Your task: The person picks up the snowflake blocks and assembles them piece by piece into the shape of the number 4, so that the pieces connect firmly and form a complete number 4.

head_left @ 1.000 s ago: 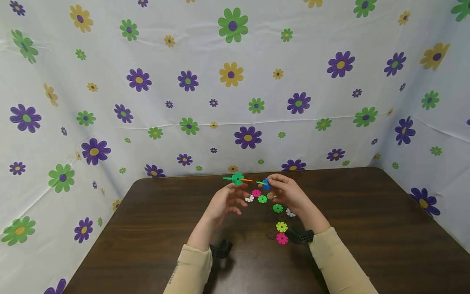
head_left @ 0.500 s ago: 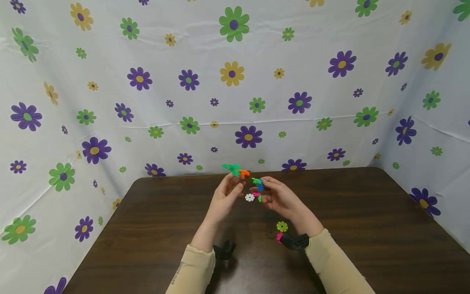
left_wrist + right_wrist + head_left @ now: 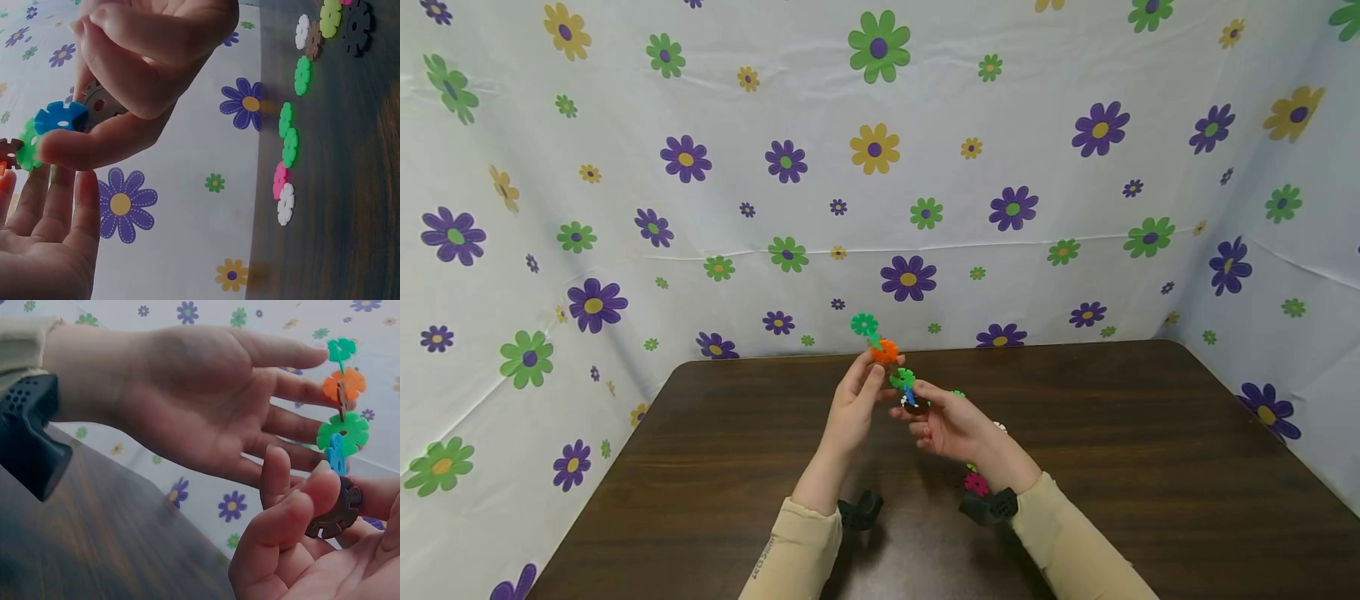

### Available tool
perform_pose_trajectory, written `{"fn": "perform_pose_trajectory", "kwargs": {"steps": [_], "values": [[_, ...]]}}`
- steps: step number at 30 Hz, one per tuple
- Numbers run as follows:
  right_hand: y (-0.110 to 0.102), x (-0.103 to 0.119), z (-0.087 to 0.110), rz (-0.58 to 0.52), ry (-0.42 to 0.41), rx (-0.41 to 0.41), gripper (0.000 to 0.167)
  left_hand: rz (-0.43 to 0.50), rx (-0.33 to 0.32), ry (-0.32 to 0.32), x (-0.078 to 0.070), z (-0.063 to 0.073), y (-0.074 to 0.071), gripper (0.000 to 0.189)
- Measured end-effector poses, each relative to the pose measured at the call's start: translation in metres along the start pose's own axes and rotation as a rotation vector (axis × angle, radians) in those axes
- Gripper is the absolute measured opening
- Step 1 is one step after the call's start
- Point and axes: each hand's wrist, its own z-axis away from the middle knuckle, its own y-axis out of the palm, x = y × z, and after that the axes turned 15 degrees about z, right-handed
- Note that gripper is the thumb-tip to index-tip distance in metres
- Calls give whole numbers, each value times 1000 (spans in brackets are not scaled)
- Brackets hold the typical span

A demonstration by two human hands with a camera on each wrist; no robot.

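Note:
A chain of interlocked notched plastic discs spans both hands. From its far end it runs green [image 3: 341,349], orange [image 3: 344,386], brown [image 3: 342,400], green [image 3: 353,432], blue [image 3: 337,453] and dark brown [image 3: 337,515]. My right hand [image 3: 955,421] pinches the chain at the blue and dark discs, its thumb lying across them in the left wrist view. Beside the upper part, my left hand [image 3: 850,404] has its fingers extended behind the chain. Its thumb tip meets the edge of the far green disc in the right wrist view; whether it presses cannot be told.
On the dark wooden table [image 3: 737,450] lie several loose discs, among them white [image 3: 285,203], pink [image 3: 280,180], green [image 3: 302,75] and yellow [image 3: 330,17]. My right arm covers some in the head view. A flowered cloth [image 3: 820,192] hangs behind the table.
The chain has turned from roughly level to a slope, its green far end now higher. My right hand has moved left and down, and my left thumb has come up to the chain.

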Motion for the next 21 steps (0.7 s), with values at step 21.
{"fn": "perform_pose_trajectory", "kwargs": {"steps": [21], "values": [[18, -8, -3, 169, 26, 92, 38, 90, -94, 3, 1, 0, 1, 41]]}}
